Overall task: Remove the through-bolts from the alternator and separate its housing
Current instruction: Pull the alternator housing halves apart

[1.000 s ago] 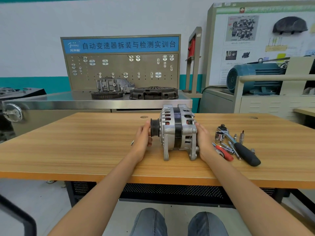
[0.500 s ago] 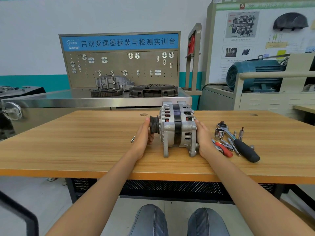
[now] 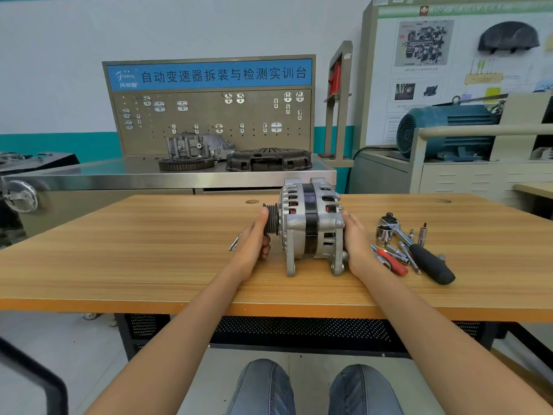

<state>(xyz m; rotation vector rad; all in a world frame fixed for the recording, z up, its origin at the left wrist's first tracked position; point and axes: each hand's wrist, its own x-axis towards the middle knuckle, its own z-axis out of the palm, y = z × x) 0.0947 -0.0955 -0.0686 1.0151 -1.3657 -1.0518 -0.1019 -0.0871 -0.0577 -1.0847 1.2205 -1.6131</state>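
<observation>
A silver alternator [image 3: 311, 226] with a black middle band stands on its mounting lugs on the wooden table [image 3: 149, 250], its black pulley [image 3: 271, 220] pointing left. My left hand [image 3: 254, 244] rests flat against the pulley end, fingers straight up along it. On the other side, my right hand [image 3: 356, 241] presses flat against the rear housing. Two thin metal bolts [image 3: 235, 242] lie on the table just left of my left hand, partly hidden by it.
Right of the alternator lie a ratchet with a black handle [image 3: 431, 262], a chrome socket [image 3: 384, 233], a red-handled screwdriver [image 3: 392, 262] and several small bits. A steel bench with a pegboard [image 3: 209, 121] and car parts stands behind the table.
Both hands and the alternator keep their places; only the camera view has shifted slightly.
</observation>
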